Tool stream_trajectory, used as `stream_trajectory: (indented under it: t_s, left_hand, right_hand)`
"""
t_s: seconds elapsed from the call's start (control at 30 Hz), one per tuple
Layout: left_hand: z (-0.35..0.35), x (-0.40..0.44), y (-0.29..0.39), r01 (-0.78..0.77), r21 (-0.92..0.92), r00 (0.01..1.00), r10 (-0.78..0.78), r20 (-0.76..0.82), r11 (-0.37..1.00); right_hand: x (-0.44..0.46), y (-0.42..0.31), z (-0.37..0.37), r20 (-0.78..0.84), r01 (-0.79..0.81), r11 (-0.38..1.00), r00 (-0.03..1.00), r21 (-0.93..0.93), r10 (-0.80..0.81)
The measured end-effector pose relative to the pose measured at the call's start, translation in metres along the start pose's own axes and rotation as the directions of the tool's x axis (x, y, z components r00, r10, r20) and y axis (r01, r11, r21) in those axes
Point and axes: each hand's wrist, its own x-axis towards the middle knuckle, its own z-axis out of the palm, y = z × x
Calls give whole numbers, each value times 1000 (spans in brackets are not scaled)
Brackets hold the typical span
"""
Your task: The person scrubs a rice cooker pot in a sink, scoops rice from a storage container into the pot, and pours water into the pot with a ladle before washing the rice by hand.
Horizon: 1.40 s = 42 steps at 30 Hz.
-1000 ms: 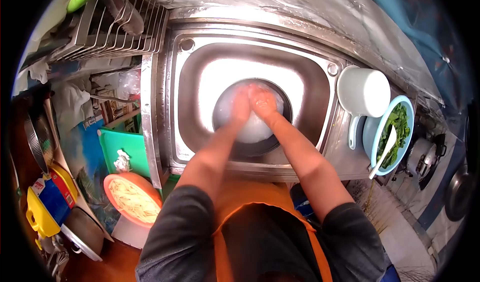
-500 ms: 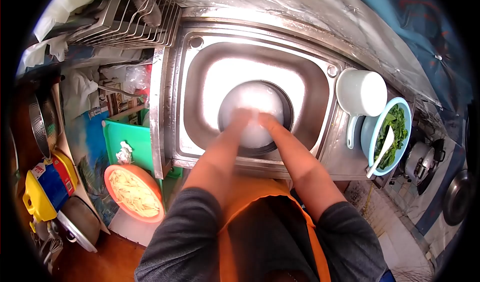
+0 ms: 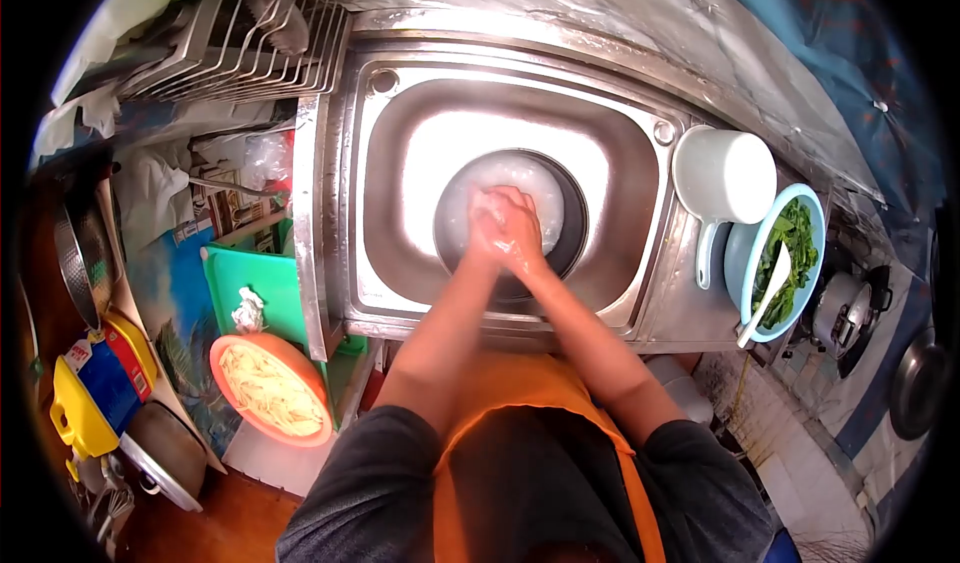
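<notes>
Over a round dark-rimmed pot (image 3: 578, 225) of cloudy white water (image 3: 546, 185), my two hands are pressed together. The fingers of my right hand (image 3: 518, 228) curl against my left hand (image 3: 484, 221), and both look wet. If anything is between the palms, it is hidden. The pot rests in the bottom of a steel sink (image 3: 400, 203), right of its middle.
On the counter right of the sink are a white dipper (image 3: 725, 173) and a blue bowl (image 3: 739, 273) with leafy greens and a white spoon. A wire rack (image 3: 240, 58) stands upper left. Below it are a green bin (image 3: 270, 288) and an orange basin (image 3: 318, 403) of pale strips.
My hands were lower in the cloudy water, blurred and slightly apart. Now they are raised above it and pressed together.
</notes>
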Motion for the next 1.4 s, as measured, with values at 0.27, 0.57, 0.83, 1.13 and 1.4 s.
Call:
stream_trajectory:
  t_s: [0.27, 0.57, 0.83, 1.13, 1.4]
  left_hand:
    - [-2, -1, 6, 40, -97, 889, 9, 457, 994]
    - [47, -35, 0, 44, 654, 902, 252, -351, 755]
    - [-15, 38, 13, -232, 962, 864, 423, 272, -144]
    - [4, 14, 18, 59, 354, 995, 83, 52, -933]
    - [-17, 5, 22, 269, 891, 963, 86, -256, -367]
  right_hand:
    - [1, 30, 17, -267, 197, 970, 951, 139, -155]
    - [55, 47, -4, 161, -149, 898, 959, -413, 233]
    - [37, 118, 20, 335, 400, 647, 914, -650, -229]
    - [14, 91, 9, 538, 243, 557, 707, -794, 459]
    - [13, 111, 12, 543, -443, 794, 579, -417, 608]
